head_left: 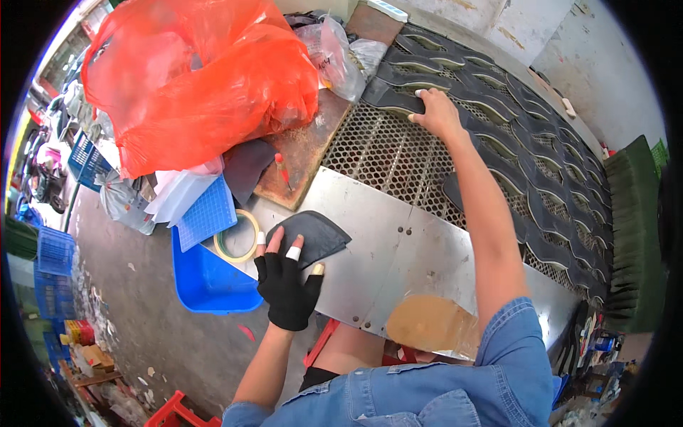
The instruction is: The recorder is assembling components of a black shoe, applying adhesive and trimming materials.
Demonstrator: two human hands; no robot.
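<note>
Spreading the left hand (288, 288) over the overlapping black sheet pieces (321, 238) at the near left corner of the metal worktop (398, 263). Wearing a black fingerless glove there, with white wraps around two fingers; keeping that grip loose and unclenched, with fingertips touching the pieces. Stretching the bare right hand (440, 117) toward the far left corner of the perforated metal grille (388, 146), touching the end one of the wavy dark strips (498, 139). Being unable to tell whether this grip is pinching the strip or merely resting on it. Seeing the strips covering much of the grille in overlapping rows.

Finding a tape roll (217, 242) just beside the gloved fingers, at the worktop's left edge. Noticing below that edge a blue plastic tub (213, 285), with a blue gridded sheet (206, 213) leaning over its far side. Spotting a red-handled tool (282, 167) on the brown board (313, 153) farther along the left edge, and beyond it a bulging red plastic bag (213, 92). Making out a tan rounded patch (430, 326) along the worktop's near edge.
</note>
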